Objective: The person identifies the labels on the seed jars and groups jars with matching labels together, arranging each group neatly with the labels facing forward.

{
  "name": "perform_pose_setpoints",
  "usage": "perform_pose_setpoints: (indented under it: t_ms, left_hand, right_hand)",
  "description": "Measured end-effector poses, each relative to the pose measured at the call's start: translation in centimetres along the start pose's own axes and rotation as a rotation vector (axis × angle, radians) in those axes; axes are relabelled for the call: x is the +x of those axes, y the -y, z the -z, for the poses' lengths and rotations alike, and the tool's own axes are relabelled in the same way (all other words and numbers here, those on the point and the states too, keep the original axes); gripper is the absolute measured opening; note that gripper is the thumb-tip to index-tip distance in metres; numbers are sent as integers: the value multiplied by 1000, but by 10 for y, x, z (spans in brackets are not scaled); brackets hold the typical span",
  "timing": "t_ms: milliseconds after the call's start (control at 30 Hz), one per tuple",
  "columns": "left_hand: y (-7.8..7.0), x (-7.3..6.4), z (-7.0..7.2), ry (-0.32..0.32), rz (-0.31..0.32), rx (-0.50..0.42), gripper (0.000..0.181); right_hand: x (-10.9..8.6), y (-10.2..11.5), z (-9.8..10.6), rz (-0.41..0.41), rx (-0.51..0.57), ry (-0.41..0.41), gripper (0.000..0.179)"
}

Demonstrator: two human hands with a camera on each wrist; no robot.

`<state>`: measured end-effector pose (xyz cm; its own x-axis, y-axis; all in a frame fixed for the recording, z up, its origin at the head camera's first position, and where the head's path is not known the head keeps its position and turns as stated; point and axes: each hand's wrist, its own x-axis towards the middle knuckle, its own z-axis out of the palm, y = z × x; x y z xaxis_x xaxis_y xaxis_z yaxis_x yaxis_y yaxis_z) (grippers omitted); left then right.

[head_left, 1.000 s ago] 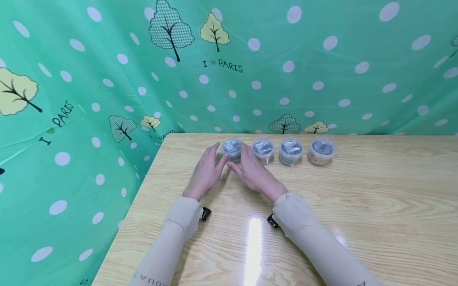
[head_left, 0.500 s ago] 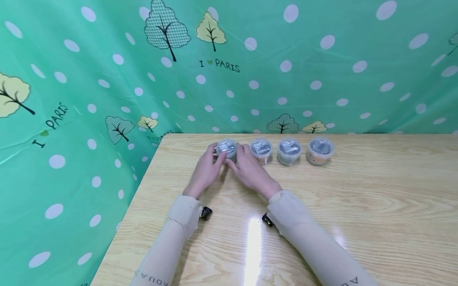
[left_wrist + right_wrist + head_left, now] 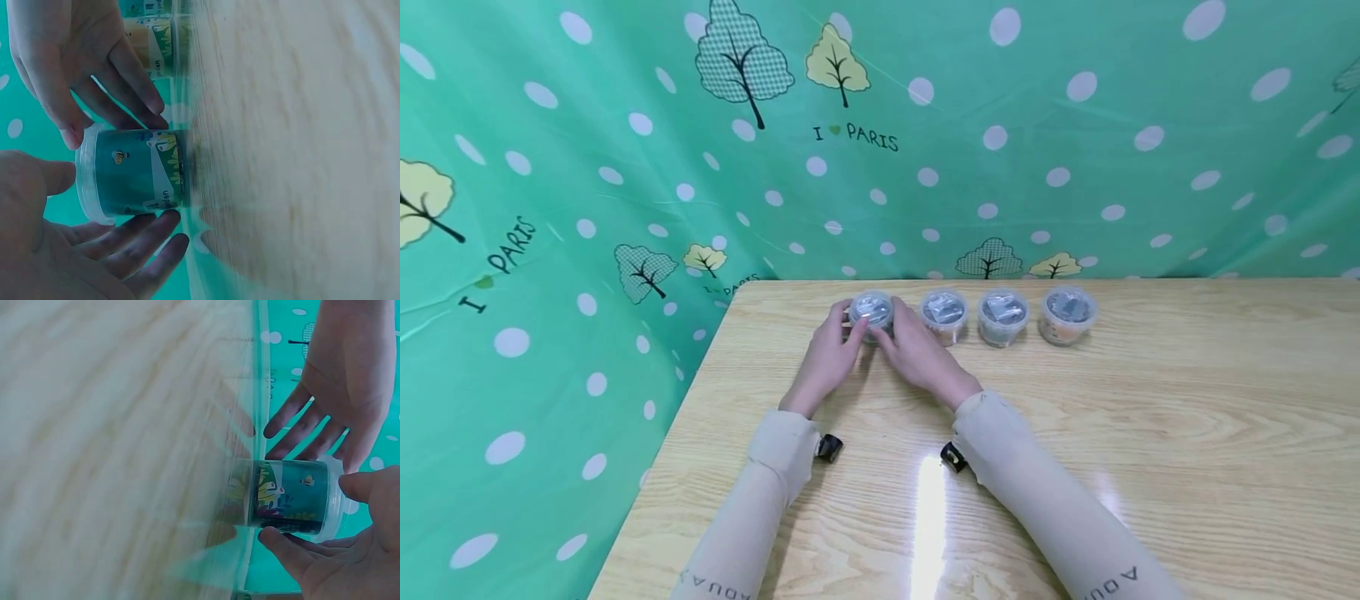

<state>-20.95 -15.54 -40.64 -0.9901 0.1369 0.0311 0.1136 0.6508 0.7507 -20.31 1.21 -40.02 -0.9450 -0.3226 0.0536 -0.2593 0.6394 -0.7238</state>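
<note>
A small clear plastic tub (image 3: 872,307) with a lid stands upright at the left end of a row near the table's back edge. Its side, seen in the left wrist view, carries a printed bee and plants over blue-green contents. My left hand (image 3: 827,354) holds it from the left, thumb at the lid's near edge and fingers along the wall. From the other side my right hand (image 3: 919,348) holds the same tub, its thumb also at the lid. In the right wrist view the tub (image 3: 300,490) sits between both hands, its base at the tabletop.
To the right stand a tub with orange contents (image 3: 944,312), a pale-green one (image 3: 1002,318) and another orange one (image 3: 1067,317), all lidded. A green dotted curtain (image 3: 880,200) hangs behind and to the left of the wooden table (image 3: 1187,433).
Both hands have closed in around the leftmost tub, and their thumbs have come to its lid. That tub has shifted slightly left, widening the gap to its neighbour.
</note>
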Motion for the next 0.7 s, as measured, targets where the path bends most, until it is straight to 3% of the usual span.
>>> perform_pose_setpoints:
  t_ms: [400, 700]
  left_hand:
    - [0, -3, 0, -26, 24, -85, 53]
    - [-6, -9, 4, -56, 23, -140, 52]
  right_hand:
    - [1, -1, -3, 25, 2, -19, 65]
    - [-1, 2, 1, 50, 30, -79, 61]
